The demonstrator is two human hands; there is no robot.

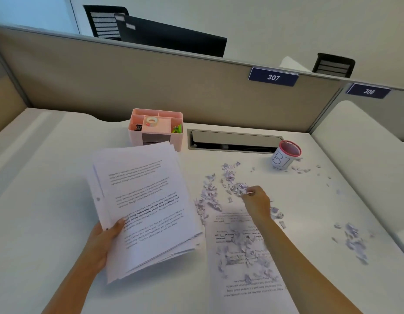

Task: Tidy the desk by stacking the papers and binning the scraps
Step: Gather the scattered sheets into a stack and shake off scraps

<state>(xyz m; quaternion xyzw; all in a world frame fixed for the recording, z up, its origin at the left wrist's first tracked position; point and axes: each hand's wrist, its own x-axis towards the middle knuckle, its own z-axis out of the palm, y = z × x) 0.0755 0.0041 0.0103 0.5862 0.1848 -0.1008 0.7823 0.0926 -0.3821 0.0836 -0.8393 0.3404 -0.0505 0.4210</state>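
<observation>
Left hand: my left hand grips the stack of papers at its near left edge, thumb curled over the top sheet, fingers underneath; I see the stack lifted and tilted off the desk.
Right hand: my right hand reaches forward with its fingers curled, pinching a small scrap at the fingertips, right at the edge of the nearest scrap pile.
Loose sheet: one printed sheet lies flat on the desk under my right forearm, its text upside down to me, with scraps strewn over its middle.
Scraps: torn paper scraps are scattered between the stack and the cup, thickest just beyond my right hand; a second patch of torn bits lies well apart at the right edge.
Bin: a small cup with a red rim and hand-drawn letters stands far right, near the cable slot.
Organiser: a pink desk organiser holding a tape roll sits just behind the stack.
Divider: the panel behind carries a tag reading 307.
</observation>
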